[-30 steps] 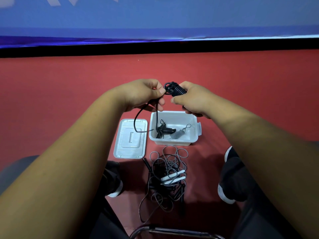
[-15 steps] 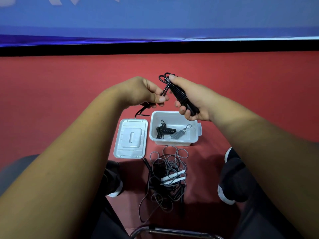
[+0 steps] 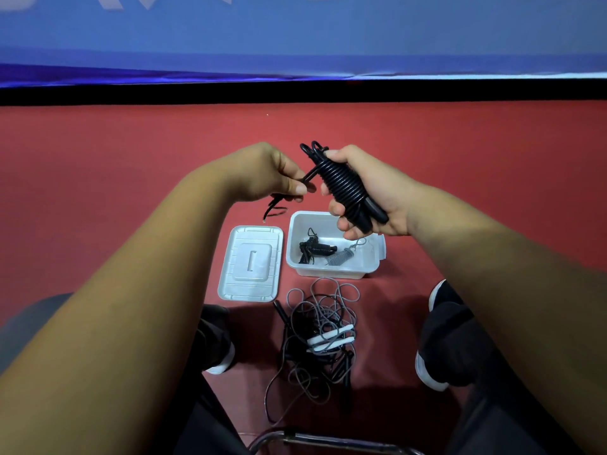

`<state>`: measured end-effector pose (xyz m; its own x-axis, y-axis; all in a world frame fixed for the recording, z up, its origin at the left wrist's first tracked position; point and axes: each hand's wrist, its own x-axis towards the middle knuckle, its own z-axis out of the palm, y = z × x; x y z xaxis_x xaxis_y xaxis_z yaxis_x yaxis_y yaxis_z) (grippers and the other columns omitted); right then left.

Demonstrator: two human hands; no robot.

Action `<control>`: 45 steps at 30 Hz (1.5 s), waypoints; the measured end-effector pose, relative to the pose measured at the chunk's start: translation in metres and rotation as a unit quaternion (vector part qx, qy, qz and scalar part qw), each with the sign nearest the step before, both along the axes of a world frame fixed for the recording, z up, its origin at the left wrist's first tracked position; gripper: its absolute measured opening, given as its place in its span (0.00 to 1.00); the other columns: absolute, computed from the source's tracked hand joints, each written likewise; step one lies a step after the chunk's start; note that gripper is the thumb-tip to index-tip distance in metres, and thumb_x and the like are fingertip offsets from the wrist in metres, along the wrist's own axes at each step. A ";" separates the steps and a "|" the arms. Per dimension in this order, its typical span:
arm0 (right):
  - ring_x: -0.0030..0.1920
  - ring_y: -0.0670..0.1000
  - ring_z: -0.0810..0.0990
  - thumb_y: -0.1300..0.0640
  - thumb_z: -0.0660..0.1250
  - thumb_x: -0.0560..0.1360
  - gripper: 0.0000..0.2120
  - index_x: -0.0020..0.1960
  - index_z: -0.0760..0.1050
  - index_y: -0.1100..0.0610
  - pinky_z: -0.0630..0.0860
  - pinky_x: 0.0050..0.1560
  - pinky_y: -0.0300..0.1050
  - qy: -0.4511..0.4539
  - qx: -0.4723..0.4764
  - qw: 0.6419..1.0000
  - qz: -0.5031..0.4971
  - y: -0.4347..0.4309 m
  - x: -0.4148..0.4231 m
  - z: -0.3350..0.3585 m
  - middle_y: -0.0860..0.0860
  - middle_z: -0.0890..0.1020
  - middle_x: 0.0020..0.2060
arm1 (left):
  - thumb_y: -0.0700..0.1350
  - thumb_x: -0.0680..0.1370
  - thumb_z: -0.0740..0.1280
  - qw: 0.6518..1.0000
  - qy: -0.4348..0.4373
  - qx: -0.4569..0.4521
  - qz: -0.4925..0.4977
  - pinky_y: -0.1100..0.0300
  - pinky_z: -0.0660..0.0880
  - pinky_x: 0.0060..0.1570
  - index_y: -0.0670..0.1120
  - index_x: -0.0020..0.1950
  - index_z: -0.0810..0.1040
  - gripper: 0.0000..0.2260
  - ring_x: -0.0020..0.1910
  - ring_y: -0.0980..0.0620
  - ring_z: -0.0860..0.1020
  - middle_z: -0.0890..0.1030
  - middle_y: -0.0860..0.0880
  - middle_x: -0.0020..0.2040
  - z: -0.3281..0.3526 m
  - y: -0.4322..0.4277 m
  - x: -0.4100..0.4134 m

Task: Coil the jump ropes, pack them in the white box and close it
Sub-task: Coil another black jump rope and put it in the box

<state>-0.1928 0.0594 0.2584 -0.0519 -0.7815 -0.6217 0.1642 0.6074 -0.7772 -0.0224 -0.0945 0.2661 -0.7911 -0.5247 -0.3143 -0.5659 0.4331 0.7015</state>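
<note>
My right hand [image 3: 371, 195] grips a black jump rope [image 3: 343, 188] whose cord is wound tightly round its handles. My left hand [image 3: 262, 174] pinches the loose end of that cord, and a short tail hangs below it. Both hands hover above the open white box [image 3: 302, 262] on the red floor. Inside the box lie a coiled black rope [image 3: 314, 248] and a coiled grey rope [image 3: 340, 257]. The white lid [image 3: 251, 268] lies flat to the left of the box. A tangle of loose ropes [image 3: 320, 336] with white and black handles lies on the floor in front of the box.
My two feet in dark shoes [image 3: 437, 366] stand on either side of the tangle. A metal chair bar [image 3: 328, 443] crosses the bottom edge. A black strip and a blue wall run along the far side of the red floor.
My right hand has turned the wound rope so its coils face up. The hanging cord has shortened to a small tail under my left hand.
</note>
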 end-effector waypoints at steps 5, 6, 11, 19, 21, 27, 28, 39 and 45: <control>0.25 0.51 0.69 0.30 0.58 0.80 0.26 0.48 0.76 0.54 0.63 0.28 0.38 -0.081 -0.002 0.994 0.077 0.005 0.002 0.000 0.53 0.72 0.31 | 0.41 0.79 0.75 0.999 0.019 -0.003 -0.033 0.68 0.79 0.48 0.52 0.46 0.87 0.06 0.41 0.60 0.84 0.88 0.52 0.42 -0.004 0.000 -0.003; 0.24 0.50 0.67 0.31 0.57 0.80 0.27 0.48 0.77 0.54 0.61 0.28 0.38 -0.097 -0.001 0.991 0.093 0.005 0.002 0.000 0.53 0.72 0.31 | 0.40 0.79 0.74 0.999 0.017 -0.003 -0.034 0.70 0.78 0.46 0.52 0.45 0.86 0.07 0.40 0.61 0.83 0.88 0.54 0.41 -0.004 0.001 -0.003; 0.22 0.49 0.67 0.30 0.59 0.77 0.32 0.68 0.83 0.50 0.62 0.27 0.36 -0.131 0.024 0.972 0.194 0.010 0.000 -0.001 0.54 0.72 0.30 | 0.33 0.80 0.70 0.997 0.015 0.034 -0.063 0.64 0.78 0.42 0.47 0.43 0.81 0.10 0.36 0.58 0.79 0.82 0.54 0.36 -0.009 0.002 0.000; 0.27 0.52 0.78 0.32 0.62 0.76 0.34 0.70 0.73 0.56 0.70 0.24 0.38 -0.082 0.071 0.958 0.265 0.011 0.005 -0.004 0.58 0.86 0.60 | 0.31 0.79 0.70 0.992 0.081 0.040 -0.087 0.54 0.79 0.51 0.47 0.56 0.82 0.13 0.47 0.50 0.81 0.84 0.38 0.50 -0.008 0.001 -0.002; 0.30 0.51 0.80 0.32 0.64 0.75 0.33 0.64 0.76 0.59 0.70 0.24 0.38 -0.050 0.079 0.961 0.261 0.010 0.006 -0.006 0.56 0.86 0.60 | 0.32 0.79 0.71 0.992 0.084 0.033 -0.086 0.59 0.78 0.56 0.51 0.58 0.85 0.15 0.50 0.52 0.82 0.85 0.40 0.52 -0.006 0.002 -0.004; 0.34 0.52 0.80 0.32 0.69 0.78 0.29 0.66 0.75 0.54 0.71 0.25 0.38 0.026 0.084 0.978 0.187 0.005 0.002 -0.018 0.55 0.80 0.43 | 0.40 0.77 0.76 0.984 0.111 -0.104 -0.091 0.63 0.76 0.58 0.54 0.49 0.87 0.08 0.50 0.57 0.83 0.84 0.54 0.49 0.006 0.005 -0.008; 0.34 0.52 0.80 0.33 0.68 0.79 0.25 0.65 0.75 0.51 0.70 0.25 0.38 0.041 0.077 0.981 0.174 0.005 0.002 -0.018 0.53 0.80 0.41 | 0.40 0.77 0.76 0.983 0.109 -0.118 -0.089 0.64 0.77 0.58 0.53 0.49 0.87 0.08 0.50 0.57 0.83 0.84 0.54 0.48 0.007 0.005 -0.009; 0.32 0.48 0.76 0.40 0.71 0.80 0.18 0.64 0.74 0.47 0.68 0.31 0.37 0.078 0.047 0.996 0.022 -0.006 -0.004 -0.028 0.50 0.78 0.40 | 0.34 0.74 0.77 0.974 0.066 -0.203 -0.073 0.72 0.75 0.51 0.50 0.58 0.88 0.16 0.46 0.62 0.83 0.87 0.55 0.48 0.008 0.005 -0.012; 0.33 0.49 0.76 0.33 0.70 0.78 0.21 0.63 0.75 0.46 0.70 0.30 0.38 0.082 0.009 0.996 -0.022 -0.007 -0.002 -0.024 0.51 0.78 0.42 | 0.37 0.73 0.79 0.998 0.056 -0.021 0.014 0.60 0.81 0.53 0.48 0.55 0.86 0.13 0.43 0.57 0.84 0.88 0.51 0.45 0.006 0.004 -0.007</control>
<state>-0.1947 0.0526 0.2343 -0.1882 -0.7647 -0.6164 0.0634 0.6168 -0.7846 -0.0296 -0.0901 0.2724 -0.8046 -0.5584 -0.2021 -0.4977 0.4485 0.7424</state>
